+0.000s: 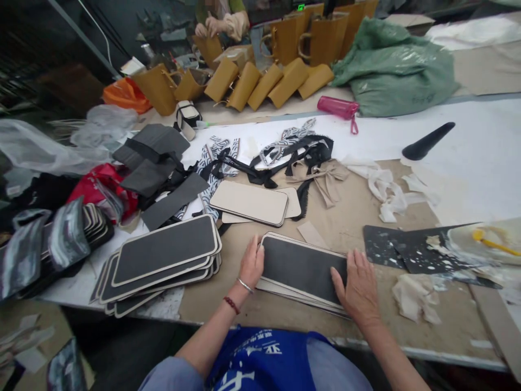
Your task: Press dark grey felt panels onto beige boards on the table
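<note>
A short stack of dark grey rectangular panels with rounded corners and beige borders (pixel 301 266) lies in front of me at the table edge. My left hand (pixel 251 263) rests against the stack's left end, fingers stretched out and side by side. Across its right end lies my right hand (pixel 358 285), fingers extended and thumb spread onto the top panel. Both hands touch the stack, and neither is wrapped round it. To the left sits a taller, uneven pile of similar panels (pixel 166 252). Just beyond my hands, a beige panel (pixel 249 202) lies on another light piece.
Fabric strips (pixel 285 152) and grey sheets (pixel 157 146) lie beyond. At right are a glue-spotted black board (pixel 407 250), a yellow-handled tool (pixel 494 241) and a black tapered object (pixel 427 142). Mustard bags (pixel 244 87) stand at the back, near another person's hands (pixel 214 26).
</note>
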